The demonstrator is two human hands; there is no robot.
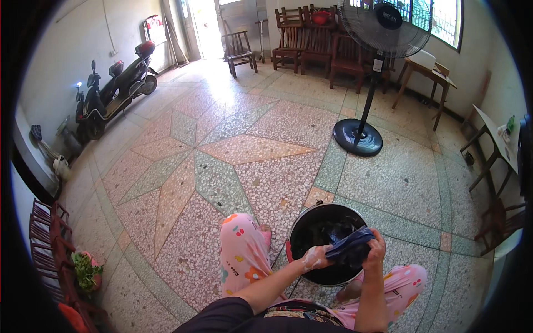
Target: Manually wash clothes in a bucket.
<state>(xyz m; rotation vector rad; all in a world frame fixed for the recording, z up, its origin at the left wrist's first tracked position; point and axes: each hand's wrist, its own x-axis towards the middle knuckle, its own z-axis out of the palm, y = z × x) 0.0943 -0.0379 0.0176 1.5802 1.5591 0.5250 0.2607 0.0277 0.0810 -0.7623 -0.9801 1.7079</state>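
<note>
Over a dark round bucket (295, 228) standing on the floor between my knees, both my hands hold a wet-looking dark blue cloth (355, 240). Suds whiten my left hand (317, 258), which is closed on the cloth's left end. At the other end, my right hand (376, 248) grips the fabric with bent fingers. The cloth is stretched between them and its lower part hangs into the bucket. Inside, dark water with some shiny dark material shows behind the cloth; what lies in it I cannot make out.
A black standing fan (358, 137) rises beyond the bucket. An electric scooter (114, 91) is parked by the left wall. Wooden chairs (288, 44) line the back, and a small table (425, 69) stands at the right. Green leafy vegetables (86, 272) lie at the lower left beside a bench.
</note>
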